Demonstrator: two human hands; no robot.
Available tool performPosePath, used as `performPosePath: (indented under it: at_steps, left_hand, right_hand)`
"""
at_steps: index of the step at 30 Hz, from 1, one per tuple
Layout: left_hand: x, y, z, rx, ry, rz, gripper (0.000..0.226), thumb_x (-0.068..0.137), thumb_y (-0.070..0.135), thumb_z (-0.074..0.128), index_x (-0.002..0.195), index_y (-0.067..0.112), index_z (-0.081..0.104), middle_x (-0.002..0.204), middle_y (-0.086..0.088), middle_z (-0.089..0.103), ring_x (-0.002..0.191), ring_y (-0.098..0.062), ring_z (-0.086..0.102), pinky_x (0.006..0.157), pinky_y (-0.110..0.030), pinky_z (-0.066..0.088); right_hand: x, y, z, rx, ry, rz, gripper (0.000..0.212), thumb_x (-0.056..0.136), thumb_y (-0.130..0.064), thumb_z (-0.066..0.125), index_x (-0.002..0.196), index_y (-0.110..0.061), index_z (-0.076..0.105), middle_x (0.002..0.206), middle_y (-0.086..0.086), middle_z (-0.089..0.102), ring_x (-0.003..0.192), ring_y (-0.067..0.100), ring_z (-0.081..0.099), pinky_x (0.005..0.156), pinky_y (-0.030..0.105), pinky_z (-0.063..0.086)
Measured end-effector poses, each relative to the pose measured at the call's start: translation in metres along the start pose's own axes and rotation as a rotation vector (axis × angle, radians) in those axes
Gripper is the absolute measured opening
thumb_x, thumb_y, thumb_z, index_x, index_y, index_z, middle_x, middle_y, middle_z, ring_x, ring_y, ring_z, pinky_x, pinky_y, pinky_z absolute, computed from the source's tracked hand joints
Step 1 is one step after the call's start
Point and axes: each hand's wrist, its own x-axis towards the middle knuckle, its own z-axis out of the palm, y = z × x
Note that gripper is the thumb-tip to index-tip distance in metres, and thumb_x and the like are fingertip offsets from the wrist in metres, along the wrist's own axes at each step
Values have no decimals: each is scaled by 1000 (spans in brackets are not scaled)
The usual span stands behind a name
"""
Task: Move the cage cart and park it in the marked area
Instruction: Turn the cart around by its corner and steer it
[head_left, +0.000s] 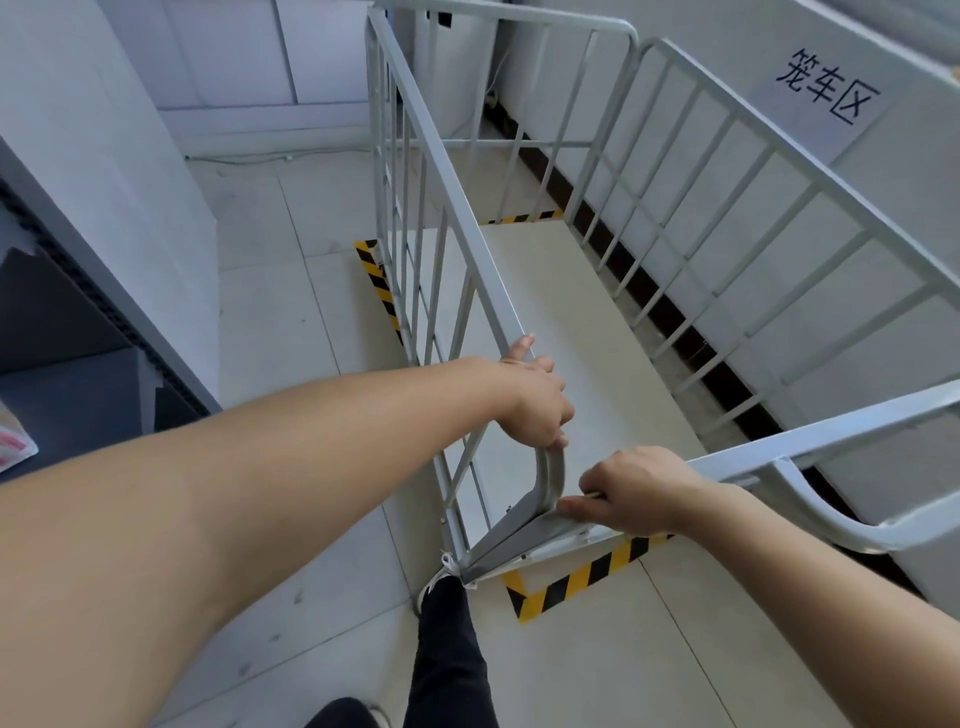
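Grey steel under both palms — my left hand (532, 400) wraps the cage cart's (452, 249) side rail, my right hand (636, 493) grips its near bar — cart standing inside the striped tape (582, 571).

Cage cart (524, 291) sat over the marked area (582, 574), yellow-black tape showing at the near corner, the left edge and the far end. Left hand (535, 402) gripped the top rail of the left side panel at its near bend, fingers (558, 384) wrapped round. Right hand (631, 491) clamped on the near panel's top rail, thumb along the underside. Cart base was bare. One foot in a white shoe (434, 579) touched the cart's near-left corner. Wall sign (826, 88) sat on the right, beside the right panel.
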Motion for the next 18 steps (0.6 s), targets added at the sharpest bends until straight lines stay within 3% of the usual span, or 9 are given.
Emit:
performPosePath:
  at_steps: [18]
  left_hand:
    - [-1,2,0,-19,17,1,44,100,45,28,124,20,53,133,-12,44,138,-33,18,112,-61,-12]
  right_hand:
    - [1,2,5,-19,51,-4,58,88,-70,29,66,-21,52,61,-6,51,55,12,44,54,29,36]
